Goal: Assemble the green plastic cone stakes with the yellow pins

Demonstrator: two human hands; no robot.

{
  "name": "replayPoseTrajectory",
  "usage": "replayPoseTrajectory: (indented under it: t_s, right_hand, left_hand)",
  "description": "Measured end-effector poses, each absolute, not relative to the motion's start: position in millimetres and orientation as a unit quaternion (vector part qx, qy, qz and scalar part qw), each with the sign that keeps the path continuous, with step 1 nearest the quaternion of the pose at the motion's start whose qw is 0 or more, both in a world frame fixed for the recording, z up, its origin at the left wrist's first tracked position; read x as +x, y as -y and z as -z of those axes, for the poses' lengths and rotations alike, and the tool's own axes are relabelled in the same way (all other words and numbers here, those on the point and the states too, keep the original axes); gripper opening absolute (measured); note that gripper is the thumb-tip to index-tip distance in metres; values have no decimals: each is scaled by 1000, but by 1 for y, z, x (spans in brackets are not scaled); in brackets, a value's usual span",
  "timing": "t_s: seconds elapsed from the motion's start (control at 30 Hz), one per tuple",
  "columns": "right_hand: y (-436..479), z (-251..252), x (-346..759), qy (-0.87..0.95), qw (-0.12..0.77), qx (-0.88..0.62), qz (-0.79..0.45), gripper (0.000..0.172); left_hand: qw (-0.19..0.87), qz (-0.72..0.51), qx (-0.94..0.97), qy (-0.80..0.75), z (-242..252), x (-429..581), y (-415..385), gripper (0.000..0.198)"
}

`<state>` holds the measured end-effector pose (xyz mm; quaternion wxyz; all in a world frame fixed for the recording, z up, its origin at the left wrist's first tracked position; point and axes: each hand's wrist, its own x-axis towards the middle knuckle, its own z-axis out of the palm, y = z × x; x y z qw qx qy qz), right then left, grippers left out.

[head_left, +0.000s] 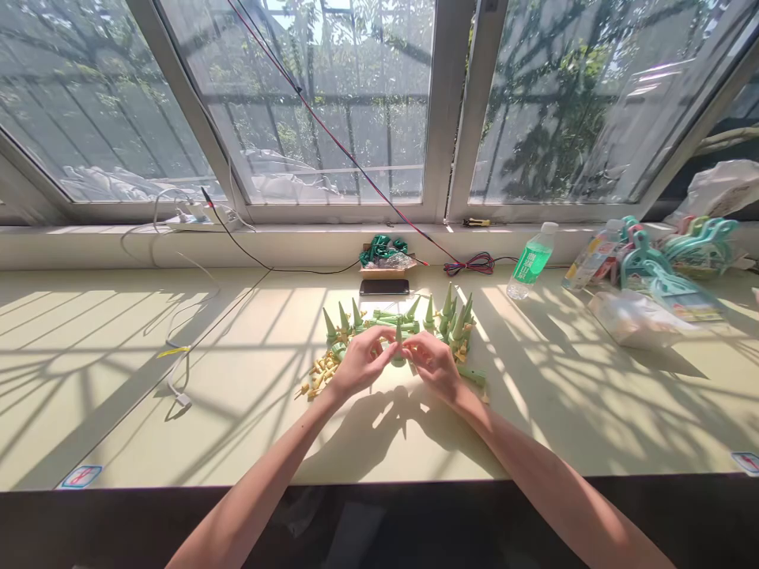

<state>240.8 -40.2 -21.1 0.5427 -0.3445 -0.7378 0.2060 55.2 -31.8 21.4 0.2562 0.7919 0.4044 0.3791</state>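
Here's the green cone-tipped piece, upright and mid-spread, the left hand pinching it from nine o'clock, the right hand's fingertips gripping from three! Yellow pieces scatter at eight o'clock, more green cones crowd around two, and the black phone lies at twelve.
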Motion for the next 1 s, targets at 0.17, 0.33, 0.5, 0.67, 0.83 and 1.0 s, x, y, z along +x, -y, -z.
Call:
replayPoseTrajectory:
  t_s: [0.17, 0.33, 0.5, 0.67, 0.83, 1.0]
  right_hand:
    - [39, 25, 240, 757, 528, -341, -177, 16]
    - [38, 31, 239, 765, 521, -341, -166, 15]
    - [40, 31, 239, 760, 521, -344, -180, 13]
    - [40, 28, 240, 758, 523, -347, -179, 13]
    - [40, 27, 240, 754, 523, -356, -179, 14]
    - [40, 27, 241, 751, 528, -353, -178, 16]
  left_hand:
    - [281, -373, 788, -400, -21, 57, 36, 16]
    - [294, -379, 779, -405, -21, 58, 40, 14]
    - [275, -379, 781, -414, -21, 61, 41, 13]
    - [259, -386, 783, -414, -21, 63, 41, 13]
    - [275, -391, 777, -411, -23, 65, 42, 11]
    - [266, -396, 777, -410, -23, 66, 42, 11]
